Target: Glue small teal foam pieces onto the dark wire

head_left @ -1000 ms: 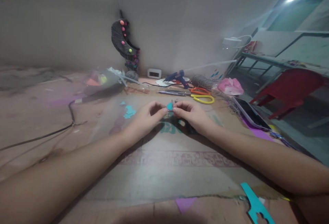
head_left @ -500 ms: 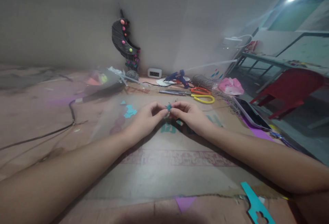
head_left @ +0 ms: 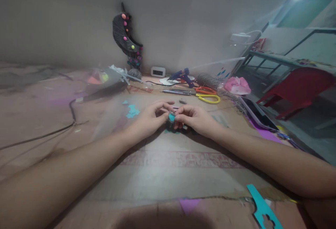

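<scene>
My left hand and my right hand meet at the middle of the board, fingertips pinched together. Between them is a small turquoise piece, of paper or foam, its outline partly covered by my fingers. Both hands grip it from opposite sides. Left of my left hand lies a little heap of turquoise cut-outs. Beyond my fingers rests a small dark grey object. A turquoise offcut with a flower-shaped hole lies at the lower right.
Behind the hands are yellow-handled scissors, orange-handled scissors, a blue glue gun, grey yarn and a small white clock. A phone lies at right. A crescent ornament hangs on the wall.
The turquoise piece between my fingertips has turned and sits slightly lower, showing a brighter face. My left fingers have shifted over it. The view has tilted a little.
</scene>
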Motion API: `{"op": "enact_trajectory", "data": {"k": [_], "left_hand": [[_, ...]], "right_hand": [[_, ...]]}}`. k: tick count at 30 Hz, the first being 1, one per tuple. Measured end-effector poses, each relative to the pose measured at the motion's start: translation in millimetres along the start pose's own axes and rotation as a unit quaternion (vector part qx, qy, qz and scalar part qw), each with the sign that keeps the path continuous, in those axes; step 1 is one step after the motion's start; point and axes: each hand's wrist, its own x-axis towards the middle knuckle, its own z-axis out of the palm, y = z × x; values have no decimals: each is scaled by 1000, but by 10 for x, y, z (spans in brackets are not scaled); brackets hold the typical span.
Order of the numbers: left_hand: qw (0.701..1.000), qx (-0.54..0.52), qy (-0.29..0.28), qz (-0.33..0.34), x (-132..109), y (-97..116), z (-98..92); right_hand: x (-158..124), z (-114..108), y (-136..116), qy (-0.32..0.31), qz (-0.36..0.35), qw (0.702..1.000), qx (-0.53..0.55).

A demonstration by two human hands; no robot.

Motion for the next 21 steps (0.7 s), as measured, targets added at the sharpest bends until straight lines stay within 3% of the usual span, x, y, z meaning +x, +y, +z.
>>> {"op": "enact_trajectory", "data": {"k": [10, 21], "left_hand": [[981, -180, 22, -70, 28, 85, -37], [989, -140, 32, -32, -11, 152, -12]], "right_hand": [[-27, -35, 20, 6, -24, 999, 20], [-47, -38, 17, -3, -52, 998, 24]]}}
